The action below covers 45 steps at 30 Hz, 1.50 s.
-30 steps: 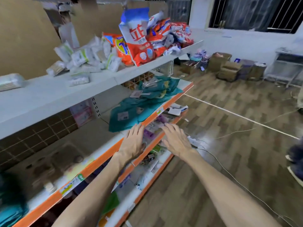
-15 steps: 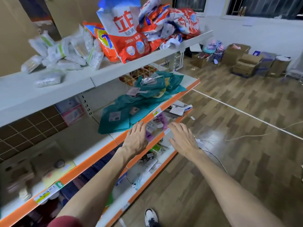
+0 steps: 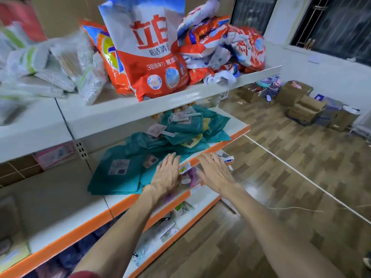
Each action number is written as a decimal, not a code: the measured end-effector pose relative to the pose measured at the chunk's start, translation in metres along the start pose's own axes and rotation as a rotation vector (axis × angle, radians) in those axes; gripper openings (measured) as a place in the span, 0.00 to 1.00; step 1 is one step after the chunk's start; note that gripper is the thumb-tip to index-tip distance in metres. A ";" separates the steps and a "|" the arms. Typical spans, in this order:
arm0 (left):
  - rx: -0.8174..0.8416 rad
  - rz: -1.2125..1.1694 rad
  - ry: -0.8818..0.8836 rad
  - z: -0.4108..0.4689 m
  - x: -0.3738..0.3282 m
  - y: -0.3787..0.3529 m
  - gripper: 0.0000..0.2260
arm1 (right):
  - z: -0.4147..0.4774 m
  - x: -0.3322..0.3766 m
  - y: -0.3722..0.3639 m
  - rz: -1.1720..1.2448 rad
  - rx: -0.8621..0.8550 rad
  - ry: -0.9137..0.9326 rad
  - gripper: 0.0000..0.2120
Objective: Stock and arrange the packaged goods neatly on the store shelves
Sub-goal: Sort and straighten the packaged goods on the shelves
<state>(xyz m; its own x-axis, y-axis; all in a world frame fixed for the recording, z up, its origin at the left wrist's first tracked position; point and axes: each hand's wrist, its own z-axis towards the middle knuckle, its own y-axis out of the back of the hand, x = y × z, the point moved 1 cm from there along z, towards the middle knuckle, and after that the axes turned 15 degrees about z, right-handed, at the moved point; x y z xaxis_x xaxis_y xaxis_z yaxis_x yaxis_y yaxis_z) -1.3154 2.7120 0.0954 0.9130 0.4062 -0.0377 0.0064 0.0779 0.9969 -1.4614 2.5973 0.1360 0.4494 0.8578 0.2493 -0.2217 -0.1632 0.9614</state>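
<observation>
The teal packages (image 3: 128, 167) are lying in a loose, overlapping heap on the orange-edged shelf (image 3: 220, 144), some reaching its front lip. A careless sweep is risking slick packs sliding over that lip onto the small purple packs (image 3: 191, 175) just below it. The left hand (image 3: 167, 173) is lying flat at the shelf's front, fingers (image 3: 170, 160) straight and close together over the heap, gripping nothing; whether they are touching it is unclear. The right hand (image 3: 214, 173) is hovering just beyond the lip, fingers (image 3: 208, 159) straight, slightly spread, holding nothing.
</observation>
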 end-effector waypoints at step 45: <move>0.067 0.145 0.737 -0.002 0.116 -0.037 0.16 | 0.201 0.024 -0.120 0.031 0.093 0.233 0.21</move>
<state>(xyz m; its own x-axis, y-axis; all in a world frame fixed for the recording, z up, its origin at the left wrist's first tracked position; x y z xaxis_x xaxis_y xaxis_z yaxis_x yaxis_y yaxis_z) -1.2108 2.7581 0.0536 0.3969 0.9142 0.0817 -0.0469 -0.0687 0.9965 -1.2501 2.5389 0.0503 0.2298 0.9390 0.2559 -0.1469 -0.2265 0.9629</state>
